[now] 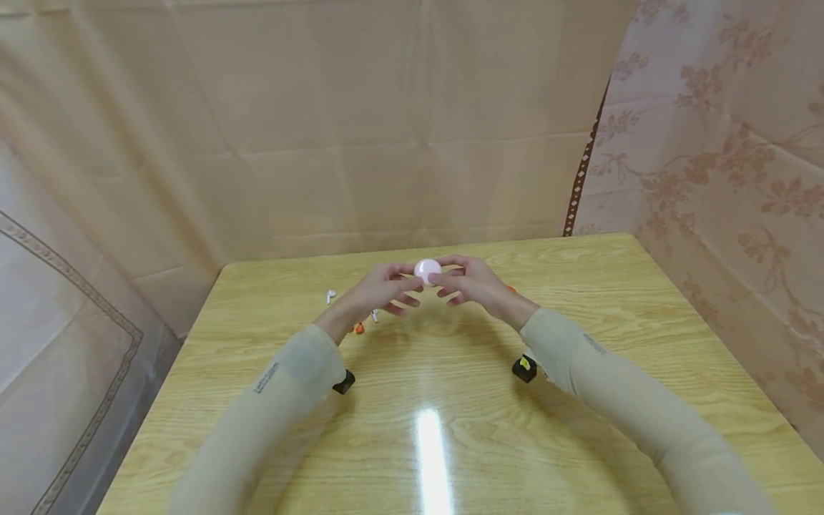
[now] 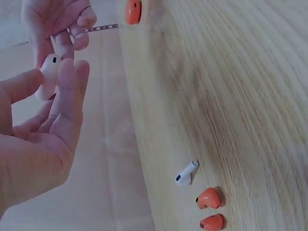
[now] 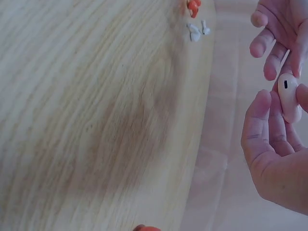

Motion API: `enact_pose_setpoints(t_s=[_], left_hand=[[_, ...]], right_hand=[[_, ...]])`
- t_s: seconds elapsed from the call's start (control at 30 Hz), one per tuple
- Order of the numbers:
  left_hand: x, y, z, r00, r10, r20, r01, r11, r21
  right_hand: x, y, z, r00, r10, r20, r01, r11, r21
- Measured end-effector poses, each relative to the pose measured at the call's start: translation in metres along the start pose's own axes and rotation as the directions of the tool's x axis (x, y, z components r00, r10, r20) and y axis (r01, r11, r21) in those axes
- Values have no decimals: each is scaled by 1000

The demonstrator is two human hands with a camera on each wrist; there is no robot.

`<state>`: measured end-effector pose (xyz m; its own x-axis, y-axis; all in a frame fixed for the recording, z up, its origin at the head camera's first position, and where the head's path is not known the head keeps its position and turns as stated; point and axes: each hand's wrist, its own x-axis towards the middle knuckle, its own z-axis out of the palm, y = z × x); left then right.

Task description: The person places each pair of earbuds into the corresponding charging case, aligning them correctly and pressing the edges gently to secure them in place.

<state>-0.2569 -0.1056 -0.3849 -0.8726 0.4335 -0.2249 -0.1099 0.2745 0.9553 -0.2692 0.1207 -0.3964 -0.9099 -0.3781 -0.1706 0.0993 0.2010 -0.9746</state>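
Both hands hold a glossy white earbud charging case up in front, over the far part of the table. My left hand pinches its left side between thumb and fingers, and my right hand pinches the right side. A small dark port shows on the narrow edge of the case in both wrist views. Behind the left hand, two white earbuds lie on the table. Orange earbuds lie close to them. An orange case rests on the table beyond the right hand, mostly hidden behind it in the head view.
The wooden table ends at a beige curtain along its far edge. Patterned cloth hangs on the right and pale cloth on the left. A small black device sits at the right wrist, another at the left.
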Motion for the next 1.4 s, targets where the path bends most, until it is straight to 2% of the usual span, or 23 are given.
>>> enact_pose_setpoints(t_s=[0.13, 0.23, 0.33, 0.4, 0.57, 0.67, 0.73, 0.77, 0.87, 0.97, 1.03, 1.1, 1.17, 1.3, 1.4], left_hand=[[4, -1, 0, 1000, -16, -27, 15, 999, -46], [9, -4, 3, 996, 7, -86, -10, 999, -38], [16, -8, 7, 987, 48, -151, -41, 998, 48], [22, -13, 8, 982, 82, -173, -63, 991, 116], [34, -25, 7, 974, 149, -170, -115, 974, 195], [38, -31, 8, 965, 182, -187, -119, 945, 305], [40, -34, 8, 959, 204, -195, -108, 904, 414], [41, -36, 9, 958, 216, -188, -100, 868, 486], [42, -40, 10, 960, 237, -152, -70, 725, 685], [43, -42, 11, 968, 224, -112, -35, 562, 826], [44, -43, 11, 974, 200, -111, -1, 487, 873], [45, -44, 12, 978, 177, -114, 23, 450, 893], [45, -44, 12, 979, 167, -119, 35, 436, 899], [46, -45, 13, 979, 164, -121, 39, 431, 901], [47, -48, 14, 981, 160, -112, 34, 428, 903]], right_hand=[[10, 1, -1, 1000, 25, -5, -25, 1000, -8], [17, 2, -2, 999, 43, -22, -43, 999, -6], [23, 3, -2, 998, 59, -36, -59, 998, -6], [27, 6, -2, 997, 69, -39, -70, 997, -13], [37, 14, -3, 995, 89, -35, -91, 995, -49], [42, 17, -3, 994, 96, -44, -99, 992, -76], [45, 19, -2, 992, 108, -59, -113, 990, -89], [46, 20, -2, 991, 116, -66, -122, 988, -97], [50, 22, -1, 986, 144, -81, -152, 983, -98], [53, 24, 0, 986, 154, -68, -160, 982, -99], [54, 25, 1, 987, 150, -51, -155, 981, -117], [56, 28, 3, 989, 145, -41, -149, 979, -140], [57, 30, 4, 989, 139, -43, -144, 975, -168], [58, 35, 6, 992, 115, -61, -126, 968, -218], [58, 40, 7, 995, 74, -71, -93, 950, -298]])
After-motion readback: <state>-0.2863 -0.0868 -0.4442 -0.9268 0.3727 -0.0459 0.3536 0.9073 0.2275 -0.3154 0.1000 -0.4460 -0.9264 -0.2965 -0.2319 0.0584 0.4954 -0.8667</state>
